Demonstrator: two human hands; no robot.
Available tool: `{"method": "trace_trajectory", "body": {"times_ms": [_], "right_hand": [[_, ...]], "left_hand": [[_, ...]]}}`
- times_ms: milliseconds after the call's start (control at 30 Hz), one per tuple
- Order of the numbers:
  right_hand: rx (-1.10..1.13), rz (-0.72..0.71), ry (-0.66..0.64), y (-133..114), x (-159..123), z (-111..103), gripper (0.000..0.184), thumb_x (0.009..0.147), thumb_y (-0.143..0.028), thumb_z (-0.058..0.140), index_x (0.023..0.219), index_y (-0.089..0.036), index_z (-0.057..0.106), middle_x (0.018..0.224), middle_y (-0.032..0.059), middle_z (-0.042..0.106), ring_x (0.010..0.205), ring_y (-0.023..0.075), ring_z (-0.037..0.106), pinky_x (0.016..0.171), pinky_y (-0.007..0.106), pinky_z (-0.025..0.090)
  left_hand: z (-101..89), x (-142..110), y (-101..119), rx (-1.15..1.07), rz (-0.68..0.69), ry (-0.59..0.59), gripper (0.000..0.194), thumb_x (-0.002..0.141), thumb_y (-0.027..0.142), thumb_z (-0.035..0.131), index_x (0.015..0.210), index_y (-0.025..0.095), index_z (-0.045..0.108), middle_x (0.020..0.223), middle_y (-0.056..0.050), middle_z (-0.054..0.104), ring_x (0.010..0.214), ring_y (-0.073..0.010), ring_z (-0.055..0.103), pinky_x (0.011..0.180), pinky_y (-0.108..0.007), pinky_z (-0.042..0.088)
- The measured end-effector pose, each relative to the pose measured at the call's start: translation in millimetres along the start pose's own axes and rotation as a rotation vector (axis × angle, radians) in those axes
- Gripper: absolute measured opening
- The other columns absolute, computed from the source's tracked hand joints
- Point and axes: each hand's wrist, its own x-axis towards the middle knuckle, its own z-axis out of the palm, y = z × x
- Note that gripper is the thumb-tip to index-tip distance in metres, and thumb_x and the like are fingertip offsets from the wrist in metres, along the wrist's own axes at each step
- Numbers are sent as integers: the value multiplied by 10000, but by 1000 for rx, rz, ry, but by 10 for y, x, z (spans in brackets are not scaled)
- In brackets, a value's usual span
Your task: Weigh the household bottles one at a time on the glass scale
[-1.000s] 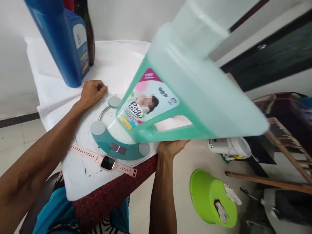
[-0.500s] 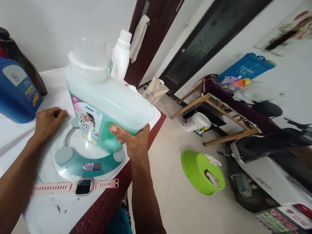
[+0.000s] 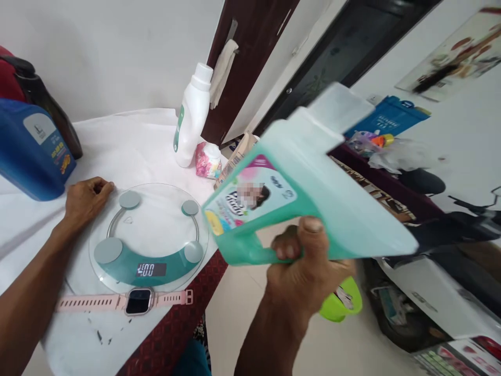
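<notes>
My right hand [image 3: 301,261] grips the handle of a large translucent green detergent bottle [image 3: 336,193], held tilted in the air past the table's right edge. A picture label covers the bottle's lower part, and its pale cap points up and right. My left hand [image 3: 88,196] rests on the white cloth with fingers curled in; what they hold, if anything, is hidden. Beside it lies a round glass weighing scale [image 3: 156,219] with nothing on its plate and a lit display. A smartwatch with a pink strap [image 3: 139,301] lies along the scale's near edge.
A blue bottle [image 3: 33,149] and a dark bottle [image 3: 55,112] stand at the left. A white bottle [image 3: 191,117] and a pink packet [image 3: 207,160] are at the back. Right of the table are a green tub [image 3: 336,308] and a scooter [image 3: 426,292].
My right hand has lifted the green bottle from over the scale, moved it right beyond the table edge and tilted it. The left hand has stayed nearly in place.
</notes>
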Motion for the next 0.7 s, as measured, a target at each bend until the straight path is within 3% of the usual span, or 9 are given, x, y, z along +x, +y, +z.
{"method": "trace_trajectory", "body": {"times_ms": [133, 233, 300, 433, 667, 700], "right_hand": [[-151, -107, 225, 282, 296, -110, 527, 831, -521, 964, 620, -292, 538, 538, -69, 473, 419, 125, 408, 370, 321, 325], [-176, -118, 321, 710, 622, -101, 532, 739, -604, 1007, 629, -293, 590, 576, -49, 536, 455, 148, 421, 378, 349, 338], [-218, -120, 355, 1007, 849, -83, 571, 696, -679, 1007, 620, -303, 585, 596, -40, 553, 474, 166, 439, 405, 383, 411], [-254, -110, 350, 1437, 1157, 1, 551, 810, -738, 930, 691, -329, 582, 617, -41, 520, 493, 209, 489, 455, 461, 545], [-216, -41, 349, 1698, 1322, 302, 551, 898, -685, 861, 719, -326, 484, 649, -35, 458, 517, 190, 487, 472, 407, 486], [-219, -23, 267, 1741, 1341, 329, 541, 929, -693, 822, 742, -322, 475, 672, -27, 460, 546, 202, 525, 497, 412, 508]], "left_hand": [[-11, -8, 57, 24, -3, -14, 226, 913, 402, 622, 810, 219, 705, 730, -32, 697, 839, -255, 646, 754, -298, 394], [-4, 11, 79, 55, -16, -3, 242, 907, 419, 621, 794, 226, 713, 733, -40, 711, 859, -272, 664, 764, -310, 405], [4, 25, 79, 66, -18, 1, 260, 906, 441, 611, 793, 232, 717, 740, -44, 717, 872, -286, 676, 776, -322, 418], [4, 23, 76, 62, -35, -13, 292, 896, 479, 592, 816, 233, 729, 764, -48, 726, 867, -303, 693, 763, -347, 432], [-5, -19, 135, 41, -73, 26, 293, 875, 491, 613, 767, 242, 725, 696, -12, 704, 808, -280, 688, 767, -349, 444], [-4, -25, 142, 42, -83, 31, 292, 872, 488, 616, 760, 239, 723, 691, -11, 702, 794, -276, 683, 761, -348, 445]]}}
